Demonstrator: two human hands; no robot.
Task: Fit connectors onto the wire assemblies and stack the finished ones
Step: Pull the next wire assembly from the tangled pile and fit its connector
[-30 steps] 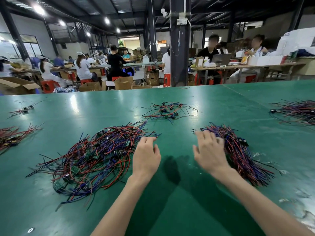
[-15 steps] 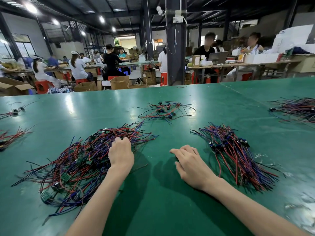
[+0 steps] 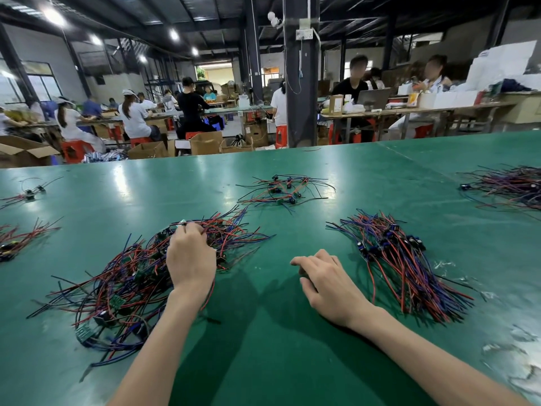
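Spanning the foreground, the green table [image 3: 263,356] carries the wire piles. The tangled pile of wire assemblies [image 3: 123,288] sprawls under the left hand [image 3: 190,259], whose fingers [image 3: 191,231] curl into the wires; whether they pinch one I cannot tell. The aligned bundle [image 3: 409,268] lies just right of the right hand [image 3: 330,279], which rests loosely curled and empty on the table. Beyond both hands, open cardboard boxes [image 3: 205,142] hide their contents.

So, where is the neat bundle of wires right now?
Head view: the neat bundle lies on the green table, right of centre, beside the right hand but apart from it.
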